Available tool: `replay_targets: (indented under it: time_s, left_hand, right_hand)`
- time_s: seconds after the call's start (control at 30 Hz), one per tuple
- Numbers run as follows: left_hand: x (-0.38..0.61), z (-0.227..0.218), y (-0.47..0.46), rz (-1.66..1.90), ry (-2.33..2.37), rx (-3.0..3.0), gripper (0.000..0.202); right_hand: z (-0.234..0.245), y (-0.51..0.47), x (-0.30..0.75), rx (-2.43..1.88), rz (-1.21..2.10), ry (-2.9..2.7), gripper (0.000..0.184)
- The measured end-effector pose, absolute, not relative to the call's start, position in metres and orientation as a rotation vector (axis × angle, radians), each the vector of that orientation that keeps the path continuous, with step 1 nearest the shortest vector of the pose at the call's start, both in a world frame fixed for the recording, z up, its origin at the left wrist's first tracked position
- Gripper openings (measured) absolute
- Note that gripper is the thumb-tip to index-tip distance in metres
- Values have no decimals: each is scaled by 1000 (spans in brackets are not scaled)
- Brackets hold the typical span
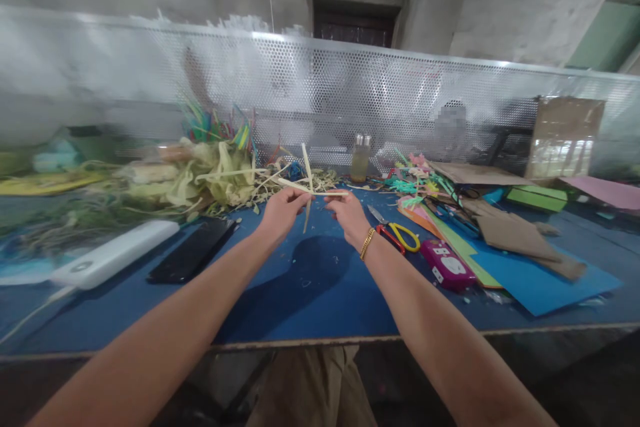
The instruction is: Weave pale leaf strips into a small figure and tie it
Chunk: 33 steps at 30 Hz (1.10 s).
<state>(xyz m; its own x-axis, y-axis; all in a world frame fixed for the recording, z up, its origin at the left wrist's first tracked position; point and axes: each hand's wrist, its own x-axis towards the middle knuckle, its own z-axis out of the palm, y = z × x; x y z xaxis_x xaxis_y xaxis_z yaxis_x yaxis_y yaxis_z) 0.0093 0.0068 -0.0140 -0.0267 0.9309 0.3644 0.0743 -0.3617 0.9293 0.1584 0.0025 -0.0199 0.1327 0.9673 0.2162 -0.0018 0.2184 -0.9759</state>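
Note:
Above the blue table (310, 293), my left hand (281, 210) and my right hand (347, 212) both pinch thin pale leaf strips (310, 188) that cross between them. One strip stands upright, another runs sideways over my right fingers. A gold bracelet (367, 243) circles my right wrist. A heap of pale green leaf strips (210, 177) lies just behind my left hand.
A black phone (193, 250) and a white power bank (113, 255) lie at the left. Yellow-and-red scissors (400, 237), a pink box (447, 265) and coloured paper sheets (530, 280) sit at the right. A small bottle (361, 159) stands before a perforated metal screen (350, 93).

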Motion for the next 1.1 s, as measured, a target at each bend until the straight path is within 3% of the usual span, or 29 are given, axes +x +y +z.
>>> replay_targets:
  time_s: [0.27,0.57,1.1]
  left_hand:
    - [11,-16,8,1451,1053,1611,15]
    - [16,-17,1,1313,1058,1579,18]
    - [15,-14,0,1357,938,1687,16]
  right_hand:
    - [-20,3,165,-1113,506,-1581,14]
    - [-29,6,159,-1058,572,-1635,7]
    - [-21,4,157,-1079,607,-1476,14]
